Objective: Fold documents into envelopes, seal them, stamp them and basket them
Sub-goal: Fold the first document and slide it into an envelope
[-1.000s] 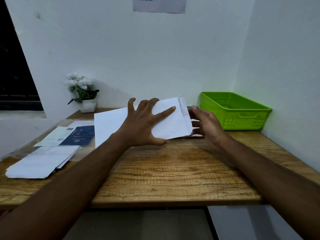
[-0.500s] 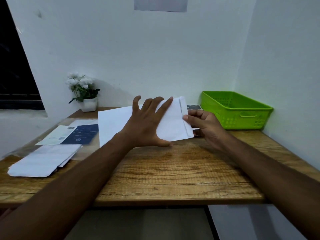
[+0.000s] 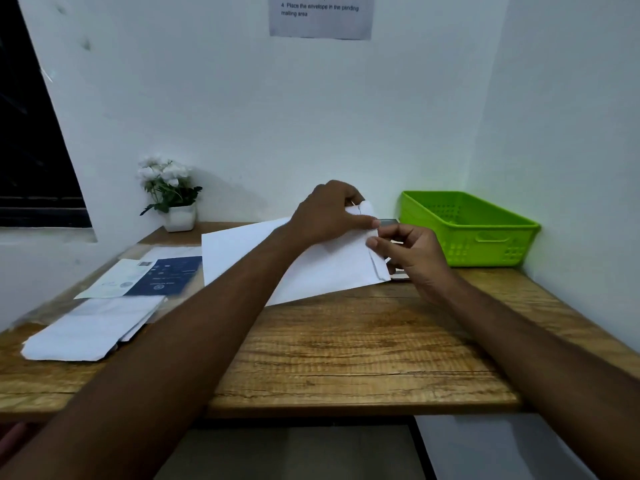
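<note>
Head view: my left hand (image 3: pixel 325 213), splayed flat a moment ago, now curls round the envelope (image 3: pixel 318 268) at its flap end, frame centre; my right hand (image 3: pixel 412 258) pinches the flap edge, low over the table (image 3: pixel 346 358).

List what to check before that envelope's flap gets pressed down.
1. Grip: the left hand holds the envelope at its far right corner; ok.
2. Hold on the flap: the right hand pinches its edge; ok.
3. Flap lying flat: its far corner is lifted and crumpled; not ok.
4. Document inside: hidden; cannot tell.
5. Stamp: none on the face that shows; not ok.
6. Drop-off: the basket stands right of the hands, top open; ok.
</note>
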